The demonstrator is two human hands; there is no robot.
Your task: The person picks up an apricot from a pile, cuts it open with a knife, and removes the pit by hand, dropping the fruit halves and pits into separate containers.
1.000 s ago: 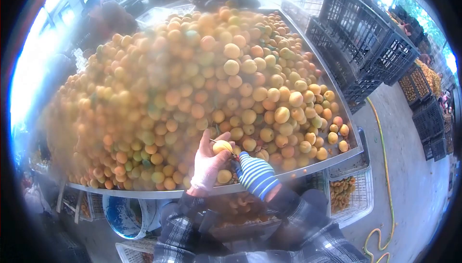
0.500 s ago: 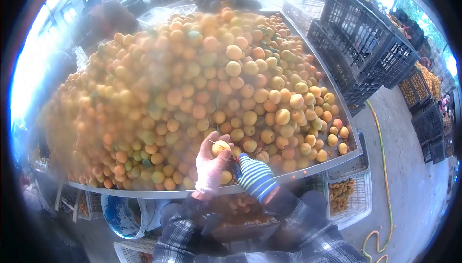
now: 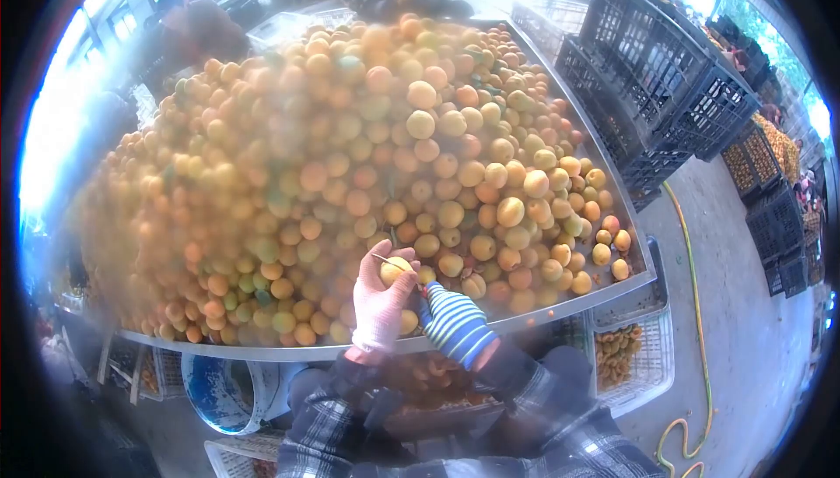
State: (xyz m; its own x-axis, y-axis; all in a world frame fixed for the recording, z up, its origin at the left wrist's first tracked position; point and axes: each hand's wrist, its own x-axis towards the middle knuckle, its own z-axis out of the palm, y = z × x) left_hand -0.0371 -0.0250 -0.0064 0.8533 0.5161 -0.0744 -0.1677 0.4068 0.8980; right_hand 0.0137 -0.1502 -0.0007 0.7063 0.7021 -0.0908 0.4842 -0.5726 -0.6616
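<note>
My left hand [image 3: 378,310], in a pale pinkish glove, is closed around a yellow apricot [image 3: 395,271] near the front edge of the heap. Close on its right, my right hand [image 3: 457,325] wears a blue, white and green striped glove. Its fingers are wrapped round a small knife, mostly hidden, with a bit of reddish handle [image 3: 423,289] showing by the apricot. A thin line crosses the fruit's upper left side, perhaps the blade. Many more apricots [image 3: 510,212] lie piled just beyond both hands.
The metal-edged table [image 3: 569,305] carries the heap. Black crates [image 3: 643,62] are stacked at right. Below stand a white basket [image 3: 652,364] of cut fruit and a blue-and-white bucket [image 3: 254,395]. A yellow hose [image 3: 696,303] runs along the floor. Another person [image 3: 206,36] is at far left.
Both hands have shifted very slightly left in the picture, along with the whole scene. The right hand sits a little differently against the apricot; both grips stay the same.
</note>
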